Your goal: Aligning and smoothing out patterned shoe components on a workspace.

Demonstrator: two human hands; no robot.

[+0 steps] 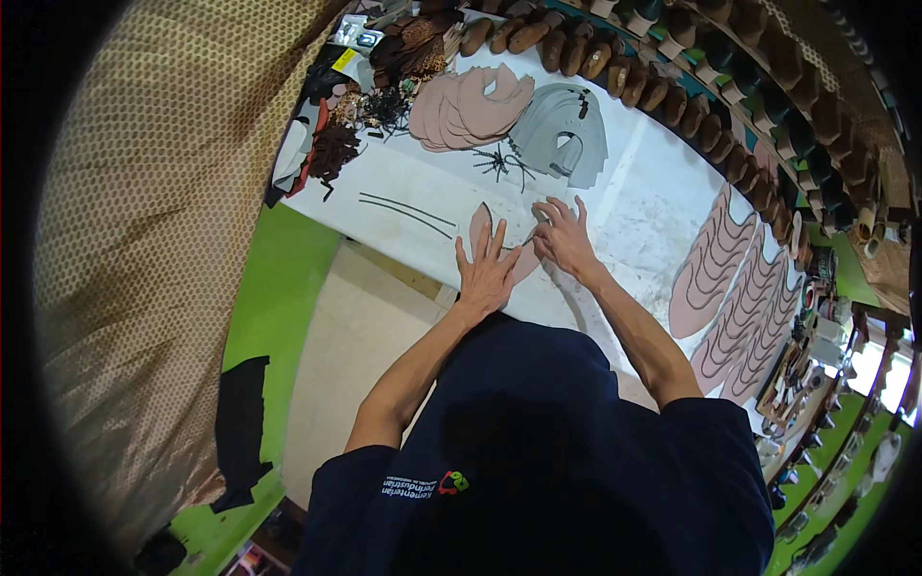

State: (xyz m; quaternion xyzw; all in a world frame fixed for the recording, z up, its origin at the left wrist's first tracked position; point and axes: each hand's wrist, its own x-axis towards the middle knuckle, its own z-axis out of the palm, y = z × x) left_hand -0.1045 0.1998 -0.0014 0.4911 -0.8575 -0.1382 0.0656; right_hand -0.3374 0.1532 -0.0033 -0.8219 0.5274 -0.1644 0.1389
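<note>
My left hand (487,276) lies flat with its fingers spread, pressing on a pink curved shoe-upper piece (480,219) near the table's front edge. Part of that piece is hidden under the hand. Just to the right, my right hand (565,235) has thumb and finger pinched at the piece's edge, on what looks like the end of a thin dark strip; other fingers are lifted. Two long dark strips (408,213) lie side by side to the left. Beyond the hands is a small tangle of short dark strips (497,163).
Fanned pink pieces (469,108) and grey pieces (562,130) lie at the back of the white table (629,206). Pink pieces edged with dark strips (711,259) overlap at the right. Shoe lasts (634,84) line the far edge. Brown scraps (334,154) are heaped left.
</note>
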